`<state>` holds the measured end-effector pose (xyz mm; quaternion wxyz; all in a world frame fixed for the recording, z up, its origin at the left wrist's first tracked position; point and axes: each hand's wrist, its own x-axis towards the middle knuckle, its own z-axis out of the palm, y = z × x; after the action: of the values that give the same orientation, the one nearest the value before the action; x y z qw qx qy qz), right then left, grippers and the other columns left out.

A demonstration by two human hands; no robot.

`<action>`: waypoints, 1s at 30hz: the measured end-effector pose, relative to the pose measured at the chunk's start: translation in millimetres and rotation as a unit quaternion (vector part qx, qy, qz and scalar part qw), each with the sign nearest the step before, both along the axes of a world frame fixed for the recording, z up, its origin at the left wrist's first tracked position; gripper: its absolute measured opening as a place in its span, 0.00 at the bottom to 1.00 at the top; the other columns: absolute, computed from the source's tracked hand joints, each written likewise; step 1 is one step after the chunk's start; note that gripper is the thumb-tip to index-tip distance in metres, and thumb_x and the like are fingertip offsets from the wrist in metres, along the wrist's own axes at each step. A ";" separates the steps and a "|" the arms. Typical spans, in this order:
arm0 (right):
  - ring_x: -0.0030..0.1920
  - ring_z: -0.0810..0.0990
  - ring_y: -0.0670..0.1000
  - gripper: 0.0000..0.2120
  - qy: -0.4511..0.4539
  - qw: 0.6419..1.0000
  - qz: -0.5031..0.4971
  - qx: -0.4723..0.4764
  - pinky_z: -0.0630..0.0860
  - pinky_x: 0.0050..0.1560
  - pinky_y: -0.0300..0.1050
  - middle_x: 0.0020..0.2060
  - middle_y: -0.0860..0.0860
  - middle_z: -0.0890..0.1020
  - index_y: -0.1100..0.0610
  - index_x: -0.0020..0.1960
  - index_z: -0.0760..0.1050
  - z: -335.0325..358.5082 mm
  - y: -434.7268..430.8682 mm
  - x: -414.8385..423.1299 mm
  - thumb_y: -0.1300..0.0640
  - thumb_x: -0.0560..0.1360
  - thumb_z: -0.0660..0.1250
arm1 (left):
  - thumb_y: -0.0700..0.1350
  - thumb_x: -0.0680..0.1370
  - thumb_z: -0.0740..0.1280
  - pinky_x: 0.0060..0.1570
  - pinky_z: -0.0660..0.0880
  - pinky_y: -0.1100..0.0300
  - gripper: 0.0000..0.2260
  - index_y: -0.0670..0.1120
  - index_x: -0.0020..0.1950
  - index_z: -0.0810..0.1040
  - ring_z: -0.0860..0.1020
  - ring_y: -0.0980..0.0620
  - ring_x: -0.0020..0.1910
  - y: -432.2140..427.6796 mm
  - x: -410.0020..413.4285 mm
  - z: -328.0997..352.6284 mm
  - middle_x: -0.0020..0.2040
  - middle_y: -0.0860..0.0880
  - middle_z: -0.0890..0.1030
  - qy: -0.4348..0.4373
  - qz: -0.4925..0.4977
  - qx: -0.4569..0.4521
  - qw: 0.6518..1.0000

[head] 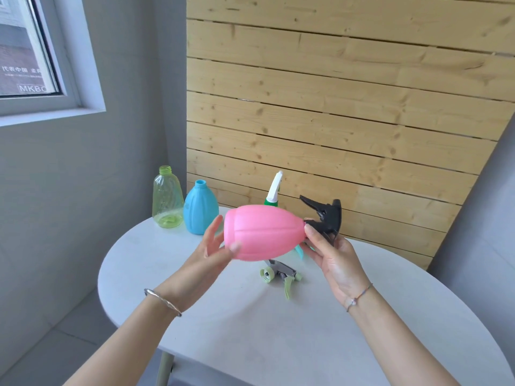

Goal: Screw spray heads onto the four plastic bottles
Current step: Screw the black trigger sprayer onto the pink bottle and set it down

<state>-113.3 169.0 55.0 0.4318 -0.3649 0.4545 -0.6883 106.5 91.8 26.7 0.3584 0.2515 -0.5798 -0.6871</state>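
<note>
One smooth pink bottle [263, 235], sideways

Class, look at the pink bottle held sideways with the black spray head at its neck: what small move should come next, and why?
Probably another twist: the right hand pinches the black spray head at the neck of the pink bottle, which the left hand only loosely cradles. Whether it is fully tight cannot be told.

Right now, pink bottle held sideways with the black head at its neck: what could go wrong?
1. The left hand touches the pink bottle with open fingers only; it may slip while the right hand works the black spray head.
2. Held sideways in mid-air, the head could cross-thread.
3. The grey-and-green spray head lies on the table directly beneath; a dropped bottle might knock it.
</note>
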 end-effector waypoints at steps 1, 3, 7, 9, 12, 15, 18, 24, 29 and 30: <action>0.51 0.81 0.47 0.12 0.001 1.000 0.004 -0.008 0.77 0.58 0.43 0.48 0.49 0.84 0.58 0.52 0.80 0.2 0.5 0.8 0.58 0.69 0.70 | 0.67 0.61 0.72 0.68 0.68 0.50 0.44 0.61 0.74 0.59 0.73 0.55 0.67 0.2 -0.4 2.3 0.71 0.56 0.72 0.007 -0.017 0.038 0.999; 0.50 0.82 0.44 0.12 0.020 0.999 0.020 -0.017 0.79 0.53 0.38 0.47 0.48 0.85 0.60 0.53 0.79 -0.3 1.1 5.0 0.60 0.70 0.69 | 0.70 0.66 0.64 0.59 0.76 0.46 0.33 0.61 0.68 0.68 0.78 0.49 0.63 3.5 -3.5 4.0 0.65 0.52 0.79 0.010 -0.047 0.118 0.992; 0.51 0.82 0.45 0.12 0.057 0.998 0.025 -0.007 0.78 0.54 0.39 0.50 0.51 0.85 0.63 0.56 0.78 0.1 1.1 14.8 0.62 0.73 0.67 | 0.64 0.68 0.69 0.41 0.82 0.49 0.21 0.57 0.57 0.76 0.85 0.47 0.48 5.3 -10.6 -0.7 0.49 0.50 0.86 0.029 0.011 0.166 0.986; 0.54 0.81 0.48 0.13 0.040 0.999 0.019 -0.001 0.75 0.61 0.43 0.52 0.52 0.84 0.63 0.56 0.78 0.8 1.2 18.6 0.61 0.73 0.67 | 0.62 0.67 0.70 0.38 0.82 0.53 0.22 0.56 0.57 0.76 0.85 0.49 0.45 5.4 -11.7 0.7 0.50 0.49 0.85 0.037 0.056 0.144 0.987; 0.54 0.81 0.47 0.09 -0.003 1.000 0.002 0.001 0.72 0.65 0.46 0.48 0.48 0.84 0.58 0.53 0.79 0.6 1.1 24.6 0.61 0.73 0.68 | 0.61 0.66 0.72 0.40 0.82 0.54 0.23 0.55 0.59 0.76 0.84 0.49 0.49 6.3 -12.4 0.2 0.56 0.48 0.83 0.046 0.085 0.097 0.991; 0.55 0.80 0.49 0.07 -0.011 0.999 -0.028 -0.013 0.70 0.67 0.49 0.45 0.46 0.85 0.56 0.49 0.80 5.2 -0.7 30.9 0.61 0.71 0.69 | 0.62 0.63 0.73 0.42 0.81 0.57 0.27 0.56 0.59 0.76 0.83 0.50 0.53 8.4 -9.8 1.7 0.57 0.49 0.83 0.055 0.088 0.055 0.993; 0.53 0.80 0.49 0.06 -0.023 0.999 -0.041 -0.027 0.70 0.68 0.51 0.44 0.46 0.85 0.55 0.47 0.80 15.6 -6.3 39.8 0.60 0.71 0.70 | 0.62 0.63 0.72 0.45 0.80 0.60 0.28 0.58 0.62 0.74 0.82 0.53 0.56 6.8 -3.2 8.7 0.59 0.51 0.82 0.060 0.118 -0.001 0.991; 0.53 0.80 0.50 0.04 -0.009 0.999 -0.037 -0.025 0.70 0.69 0.53 0.46 0.50 0.84 0.54 0.45 0.80 37.9 -25.9 65.4 0.61 0.72 0.70 | 0.60 0.63 0.71 0.42 0.79 0.66 0.23 0.63 0.58 0.74 0.81 0.59 0.52 1.4 16.5 23.0 0.53 0.58 0.83 0.087 0.181 -0.072 0.977; 0.53 0.80 0.51 0.06 0.015 0.999 -0.037 -0.011 0.70 0.68 0.54 0.48 0.52 0.84 0.55 0.46 0.81 42.2 -38.4 80.8 0.59 0.70 0.72 | 0.63 0.62 0.70 0.46 0.79 0.61 0.28 0.61 0.62 0.73 0.81 0.56 0.55 -3.9 31.3 24.5 0.57 0.56 0.82 0.095 0.205 -0.049 0.973; 0.53 0.80 0.50 0.08 0.033 0.998 -0.046 -0.002 0.70 0.68 0.54 0.48 0.52 0.84 0.56 0.47 0.81 44.2 -40.7 83.0 0.57 0.69 0.74 | 0.64 0.62 0.69 0.47 0.80 0.58 0.29 0.60 0.62 0.73 0.81 0.54 0.57 -5.3 32.4 24.5 0.59 0.53 0.81 0.099 0.201 -0.025 0.974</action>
<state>-30.3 128.3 99.2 0.3835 -0.3672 0.4838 -0.6957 138.9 86.5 51.3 0.5513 0.2848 -0.4957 -0.6076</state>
